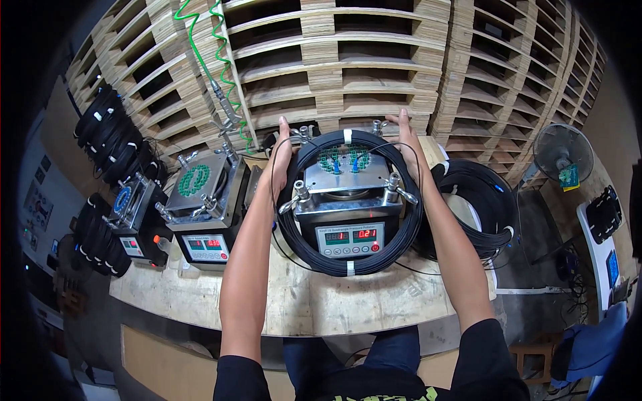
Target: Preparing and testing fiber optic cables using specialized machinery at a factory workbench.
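My left hand and my right hand grip the two sides of a coil of black cable, bound with white ties at top and bottom. It stands tilted around the front of a polishing machine with a steel top and lit red digits. Two blue fibre connectors sit in green holders on the machine's plate, with thin black leads running out to the coil. Metal clamp knobs stand at the plate's corners. Some of my fingers are hidden behind the coil.
Two similar machines stand to the left on the wooden bench, with an orange-capped bottle between them. More cable coils lie at the right. Stacked wooden pallets rise behind; a green air hose hangs there. A fan stands far right.
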Demonstrator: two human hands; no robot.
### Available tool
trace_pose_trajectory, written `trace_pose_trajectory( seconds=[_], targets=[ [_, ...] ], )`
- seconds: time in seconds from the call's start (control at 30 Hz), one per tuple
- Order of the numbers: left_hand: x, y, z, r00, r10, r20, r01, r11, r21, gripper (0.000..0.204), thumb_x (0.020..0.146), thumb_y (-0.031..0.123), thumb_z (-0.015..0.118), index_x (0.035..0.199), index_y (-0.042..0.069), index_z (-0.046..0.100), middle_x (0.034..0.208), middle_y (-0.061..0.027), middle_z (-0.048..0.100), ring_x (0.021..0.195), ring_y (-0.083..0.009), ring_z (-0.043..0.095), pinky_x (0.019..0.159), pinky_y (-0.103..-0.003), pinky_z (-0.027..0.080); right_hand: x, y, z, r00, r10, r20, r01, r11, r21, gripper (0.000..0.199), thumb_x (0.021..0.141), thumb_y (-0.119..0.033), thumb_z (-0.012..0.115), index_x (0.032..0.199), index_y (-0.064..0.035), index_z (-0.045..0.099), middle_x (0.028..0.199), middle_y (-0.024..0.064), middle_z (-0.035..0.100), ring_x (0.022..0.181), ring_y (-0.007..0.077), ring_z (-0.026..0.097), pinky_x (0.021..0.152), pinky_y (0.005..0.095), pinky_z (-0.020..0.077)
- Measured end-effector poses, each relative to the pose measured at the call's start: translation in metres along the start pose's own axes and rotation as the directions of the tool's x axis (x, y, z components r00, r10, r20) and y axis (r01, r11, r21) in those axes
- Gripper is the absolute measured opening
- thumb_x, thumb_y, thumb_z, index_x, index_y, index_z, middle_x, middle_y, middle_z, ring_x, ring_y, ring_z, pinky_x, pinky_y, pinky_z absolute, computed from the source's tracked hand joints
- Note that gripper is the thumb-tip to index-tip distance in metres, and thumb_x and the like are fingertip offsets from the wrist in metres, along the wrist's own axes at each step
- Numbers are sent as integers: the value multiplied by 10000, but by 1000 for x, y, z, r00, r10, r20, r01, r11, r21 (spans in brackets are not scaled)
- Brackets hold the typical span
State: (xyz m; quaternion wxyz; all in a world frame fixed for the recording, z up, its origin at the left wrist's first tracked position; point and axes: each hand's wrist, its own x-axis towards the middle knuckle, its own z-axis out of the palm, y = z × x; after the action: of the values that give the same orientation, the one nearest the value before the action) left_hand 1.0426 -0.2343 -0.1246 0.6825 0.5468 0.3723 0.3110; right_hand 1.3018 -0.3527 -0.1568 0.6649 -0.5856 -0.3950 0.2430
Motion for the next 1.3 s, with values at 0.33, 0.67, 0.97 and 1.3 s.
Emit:
trace_pose_trajectory(
  seconds=[0.33, 0.67, 0.97, 1.3],
  targets=[
    [25, -21, -19, 956, 280, -87, -256, 942, 215, 878, 1019, 657, 302, 1476, -90, 365, 1511, -252, 410, 1408, -308, 382, 1156, -375, 271, -14, -16, 8, 987, 36, 154, -15, 990, -138, 834, 995, -703, 255, 1348, -20, 576, 575, 44, 569, 467, 139, 549, 397, 281, 424],
    [11, -16, -3, 892, 448, -57, -369, 795, 481, 786, 1020, 622, 378, 1392, -60, 500, 1348, -218, 586, 1262, -281, 538, 1078, -356, 373, 13, 18, 9, 964, -265, -25, 257, 951, -172, 732, 1024, -628, 331, 1416, -33, 498, 834, 122, 619, 689, 189, 622, 560, 320, 503],
    [10, -15, -8, 897, 436, -69, -318, 747, 583, 804, 982, 649, 438, 1365, -52, 533, 1331, -260, 597, 1297, -338, 540, 1076, -369, 392, -25, -31, 21, 999, 14, 41, 0, 949, -314, 641, 1037, -567, 365, 1454, -90, 459, 908, 140, 646, 515, 186, 579, 420, 328, 446],
    [24, -34, -14, 806, 552, -214, -316, 706, 634, 720, 974, 630, 472, 1334, 12, 559, 1227, -274, 646, 1205, -392, 600, 1005, -418, 452, -2, -18, 22, 997, -49, 65, 68, 941, -330, 589, 1048, -518, 377, 1437, -88, 484, 1091, 187, 679, 673, 243, 664, 516, 357, 509]
  ],
)
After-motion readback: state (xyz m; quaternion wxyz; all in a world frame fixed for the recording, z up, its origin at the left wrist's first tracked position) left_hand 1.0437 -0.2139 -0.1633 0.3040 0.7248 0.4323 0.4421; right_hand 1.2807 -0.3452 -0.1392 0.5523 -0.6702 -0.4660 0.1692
